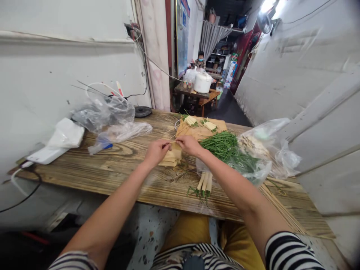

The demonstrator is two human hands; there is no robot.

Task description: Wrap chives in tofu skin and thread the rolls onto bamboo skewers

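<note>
Both my hands meet over a stack of pale yellow tofu sheets (171,159) on the wooden table. My left hand (156,152) is closed in a pinch at the stack's upper left. Across from it my right hand (189,145) pinches too, its fingertips close to the left ones. Something thin seems to run between the fingertips, too small to name. Right of my hands lies a heap of green chives (221,144), partly on a plastic bag. Near the table's front edge lie several rolled sheets (204,182) with greens poking out.
Behind my hands, a cutting board (194,131) bears two bundles of rolls (190,120). Thin wooden sticks (284,208) lie at the right, below a clear plastic bag (281,159). Crumpled bags (109,116) and a white device (50,153) occupy the left. A person (200,62) sits farther back.
</note>
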